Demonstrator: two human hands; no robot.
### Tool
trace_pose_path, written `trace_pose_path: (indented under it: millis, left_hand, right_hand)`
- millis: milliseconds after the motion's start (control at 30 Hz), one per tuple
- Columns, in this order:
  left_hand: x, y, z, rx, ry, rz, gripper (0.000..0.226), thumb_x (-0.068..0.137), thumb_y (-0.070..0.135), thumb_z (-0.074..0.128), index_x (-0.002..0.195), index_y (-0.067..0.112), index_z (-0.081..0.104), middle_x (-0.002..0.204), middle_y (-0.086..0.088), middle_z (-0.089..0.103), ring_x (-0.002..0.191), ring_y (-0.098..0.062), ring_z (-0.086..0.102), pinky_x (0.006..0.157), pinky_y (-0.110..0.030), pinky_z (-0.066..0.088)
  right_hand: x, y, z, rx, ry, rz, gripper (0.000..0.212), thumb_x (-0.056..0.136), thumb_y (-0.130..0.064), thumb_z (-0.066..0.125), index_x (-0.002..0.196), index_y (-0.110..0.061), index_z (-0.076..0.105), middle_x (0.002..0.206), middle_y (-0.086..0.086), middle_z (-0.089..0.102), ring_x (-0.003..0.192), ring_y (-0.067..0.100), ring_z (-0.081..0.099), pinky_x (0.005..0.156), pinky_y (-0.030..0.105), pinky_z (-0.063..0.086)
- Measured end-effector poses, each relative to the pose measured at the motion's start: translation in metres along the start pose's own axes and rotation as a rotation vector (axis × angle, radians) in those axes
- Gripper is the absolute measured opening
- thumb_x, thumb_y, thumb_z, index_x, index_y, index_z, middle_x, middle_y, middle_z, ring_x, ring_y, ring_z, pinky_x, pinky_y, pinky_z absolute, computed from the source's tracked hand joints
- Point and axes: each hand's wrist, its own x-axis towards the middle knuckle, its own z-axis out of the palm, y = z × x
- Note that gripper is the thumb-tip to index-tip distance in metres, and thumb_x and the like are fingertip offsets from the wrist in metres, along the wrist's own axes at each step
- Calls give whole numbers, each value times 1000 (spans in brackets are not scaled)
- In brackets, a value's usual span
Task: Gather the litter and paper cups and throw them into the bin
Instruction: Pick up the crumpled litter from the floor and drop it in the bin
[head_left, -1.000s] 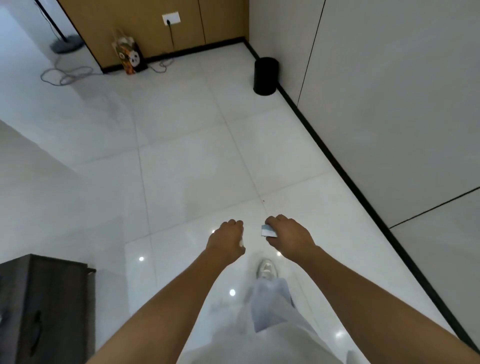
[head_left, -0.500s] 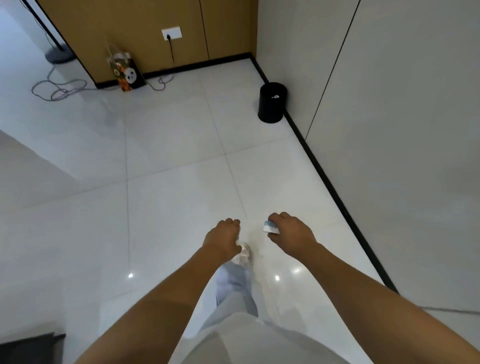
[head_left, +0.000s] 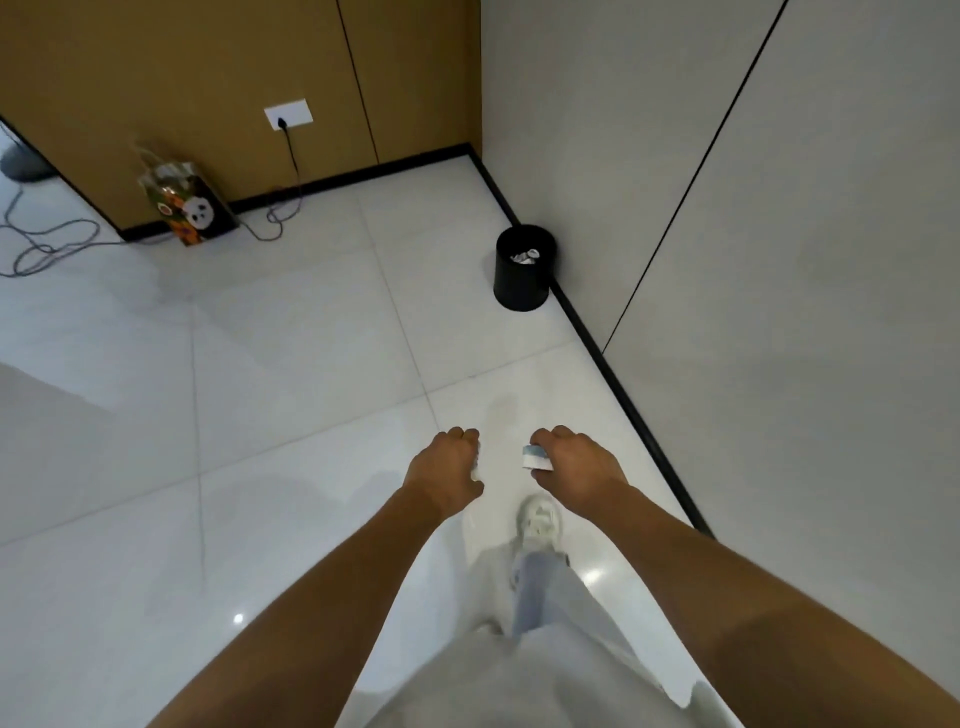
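While our right hand grips a paper cup, our left hand is curled, possibly around white litter. Well ahead, the black bin stands against the wall, scraps inside.
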Motion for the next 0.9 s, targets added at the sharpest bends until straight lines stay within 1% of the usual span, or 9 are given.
trace_pose_path:
  millis: [67, 167, 300, 433, 533, 667, 800, 900]
  left_hand:
    - [48, 3, -15, 0, -2, -1, 40, 82, 25, 66, 117, 14, 49, 115, -3, 53, 107, -20, 50, 83, -33, 50]
    - [133, 10, -43, -2, -6, -4, 46, 82, 27, 66, 122, 14, 47, 117, -3, 53, 110, -21, 49, 86, -34, 50]
    - [230, 21, -81, -15, -1, -14, 47, 81, 26, 67, 122, 14, 47, 118, -4, 54, 110, -21, 50, 85, -32, 49]
    - [305, 23, -116, -44, -19, -44, 54, 83, 27, 67, 130, 15, 44, 126, -4, 52, 114, -21, 49, 91, -34, 48]
    - [357, 14, -138, -51, -49, -77, 55, 82, 28, 68, 130, 15, 43, 125, -3, 52, 114, -21, 49, 91, -33, 47]
    - [442, -7, -167, -39, -78, -72, 55, 83, 29, 68, 131, 15, 43, 124, -4, 53, 115, -21, 50, 92, -33, 47]
    - [535, -26, -195, -35, -115, -64, 48, 82, 27, 68, 123, 13, 47, 119, -6, 55, 111, -22, 51, 90, -36, 50]
    - [594, -33, -217, -45, -149, -70, 48, 81, 28, 68, 121, 14, 47, 118, -5, 54, 111, -22, 51, 90, -37, 50]
  right_hand:
    - [44, 15, -17, -10, -15, -12, 34, 93, -32, 54, 125, -23, 50, 117, 1, 55, 104, 24, 57, 80, 34, 51]
    - [121, 42, -49, 1, -3, -18, 34, 93, -34, 55, 124, -23, 50, 116, 1, 56, 104, 24, 58, 78, 32, 49]
    - [212, 77, -96, -19, -26, -23, 33, 93, -34, 54, 124, -23, 49, 119, 1, 55, 106, 24, 57, 77, 31, 48]
    - [291, 97, -142, -63, -32, -40, 36, 94, -33, 53, 129, -24, 48, 123, 2, 54, 108, 24, 55, 81, 33, 49]
    - [350, 106, -165, -123, -56, -79, 37, 94, -31, 52, 131, -23, 46, 126, 2, 51, 111, 25, 52, 82, 35, 49]
    - [440, 117, -187, -193, -87, -108, 36, 94, -28, 52, 129, -20, 46, 126, 4, 50, 112, 27, 52, 83, 37, 49]
    - [523, 131, -203, -255, -70, -84, 36, 94, -31, 52, 128, -20, 44, 126, 4, 49, 112, 26, 51, 84, 36, 47]
    - [576, 138, -219, -222, -82, -51, 39, 94, -32, 53, 130, -21, 43, 130, 4, 48, 113, 27, 51, 86, 36, 47]
